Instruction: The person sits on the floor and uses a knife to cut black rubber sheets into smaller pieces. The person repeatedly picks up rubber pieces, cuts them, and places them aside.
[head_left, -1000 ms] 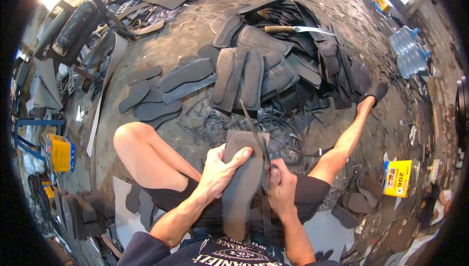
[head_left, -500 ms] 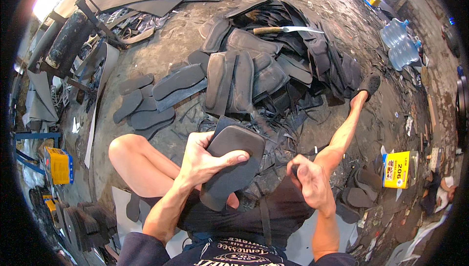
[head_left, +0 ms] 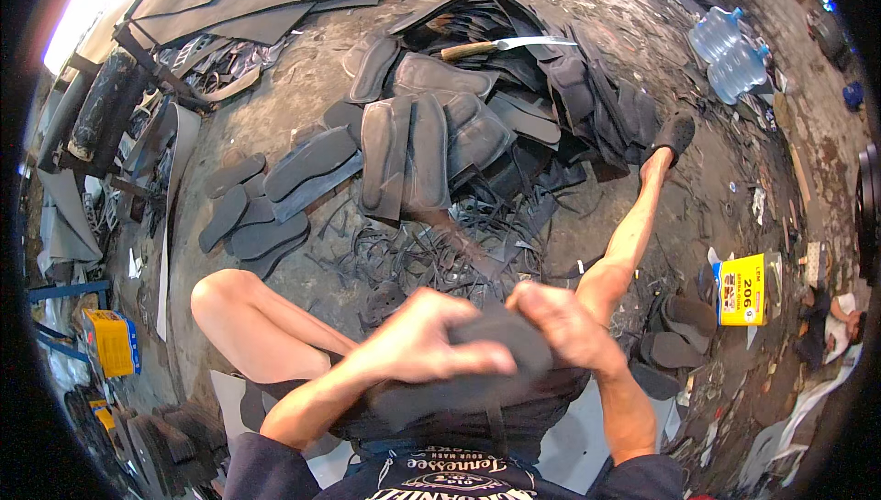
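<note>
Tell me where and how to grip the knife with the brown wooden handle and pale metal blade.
Grip the knife by its brown wooden handle, probably best from the left and above: the handle's end points left, while the bare blade tapers away rightward.

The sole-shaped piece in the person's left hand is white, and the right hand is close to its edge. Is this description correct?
Not entirely: the colour is wrong. The head view shows that the sole-shaped piece in the left hand is dark grey, not white. The right hand is indeed close to its edge.
</note>
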Available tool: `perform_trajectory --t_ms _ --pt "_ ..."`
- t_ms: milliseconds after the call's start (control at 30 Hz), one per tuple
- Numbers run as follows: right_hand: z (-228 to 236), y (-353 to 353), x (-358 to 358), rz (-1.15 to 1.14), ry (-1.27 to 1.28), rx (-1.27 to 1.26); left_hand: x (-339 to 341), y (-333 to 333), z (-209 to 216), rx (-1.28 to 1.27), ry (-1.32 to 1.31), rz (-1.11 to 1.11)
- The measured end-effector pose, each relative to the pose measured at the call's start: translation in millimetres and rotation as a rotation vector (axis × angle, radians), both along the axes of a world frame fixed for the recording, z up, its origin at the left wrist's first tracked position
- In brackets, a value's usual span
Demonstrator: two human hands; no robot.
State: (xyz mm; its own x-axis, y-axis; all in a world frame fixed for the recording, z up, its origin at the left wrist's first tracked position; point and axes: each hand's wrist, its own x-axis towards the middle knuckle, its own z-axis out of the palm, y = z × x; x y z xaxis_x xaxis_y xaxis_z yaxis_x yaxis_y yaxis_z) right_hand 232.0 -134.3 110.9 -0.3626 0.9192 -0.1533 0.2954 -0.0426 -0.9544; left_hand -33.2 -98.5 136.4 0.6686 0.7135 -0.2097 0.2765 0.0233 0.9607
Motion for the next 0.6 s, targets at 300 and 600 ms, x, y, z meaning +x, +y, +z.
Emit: perform_trajectory --t_ms 300,600 --pt "-15 -9 -44 -0.198 0.129 -0.284 -63 -11 -36 -0.369 -0.936 1.407" --pt "-21 -58 -119 -0.158 -0.183 0.031 -44 -40 -24 -0.44 -0.917 1.487"
